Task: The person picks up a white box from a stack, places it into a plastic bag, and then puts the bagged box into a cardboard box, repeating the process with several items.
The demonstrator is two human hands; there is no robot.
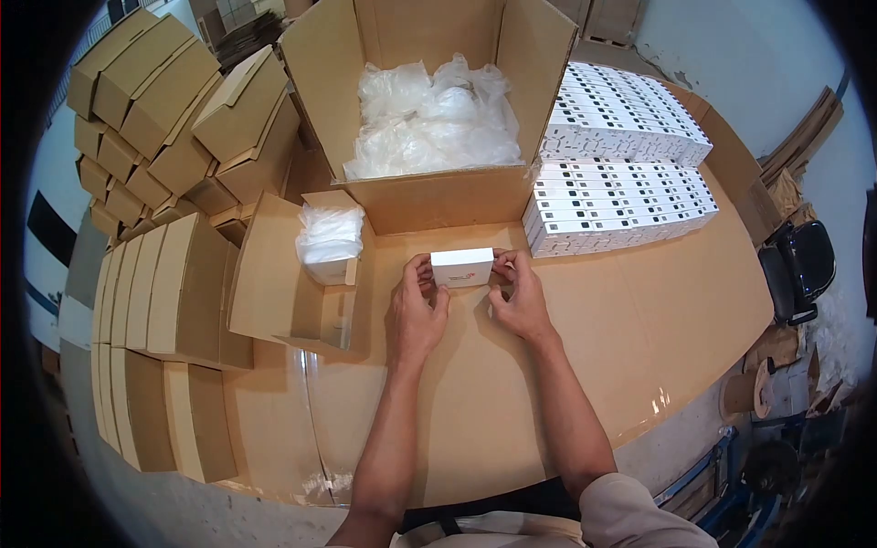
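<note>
A small white box point(461, 268) with a little red mark and print on its front is held between my two hands over the cardboard-covered table point(475, 384). My left hand point(420, 310) grips its left end, thumb at the front corner and fingers at the side. At the right end, the fingers of my right hand point(523, 300) curl round the edge, with the thumb lower and nearer to me. Left of my hands, an open brown carton point(274, 292) holds white boxes in plastic wrapping point(329, 235).
Beyond my hands stands a large open carton point(438, 203) with clear plastic bags point(438, 119). Stacked white printed boxes point(621, 205) stand on the right. Brown cartons point(151, 292) are piled on the left. A black chair point(804, 265) is past the table's right edge.
</note>
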